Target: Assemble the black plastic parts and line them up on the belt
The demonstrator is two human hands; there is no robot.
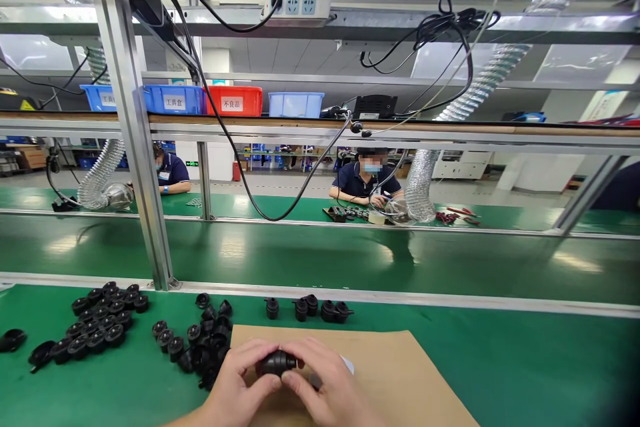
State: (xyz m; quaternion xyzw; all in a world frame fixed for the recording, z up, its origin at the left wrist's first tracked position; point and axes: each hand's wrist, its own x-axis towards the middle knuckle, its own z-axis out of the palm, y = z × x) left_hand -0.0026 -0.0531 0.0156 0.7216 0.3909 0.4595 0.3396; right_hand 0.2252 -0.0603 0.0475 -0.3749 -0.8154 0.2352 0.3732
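Both hands meet over a brown cardboard sheet [390, 373] at the bottom centre. Between them is a rounded black part [277, 363], its narrower ringed end pointing right. My left hand [245, 380] grips its left side with thumb and fingers. Thumb and fingers of my right hand [320, 373] close round the right end. Something whitish [348, 365] lies partly hidden behind my right hand. A heap of black parts [217, 340] lies just left of the sheet, close to my left hand.
Rows of black round parts [100, 323] cover the left of the green table [525, 360]. Several small black parts [301, 309] stand behind the sheet. A metal post [137, 147] rises at back left. Beyond the green belt [300, 257], two people sit working. A black cable [240, 173] hangs overhead.
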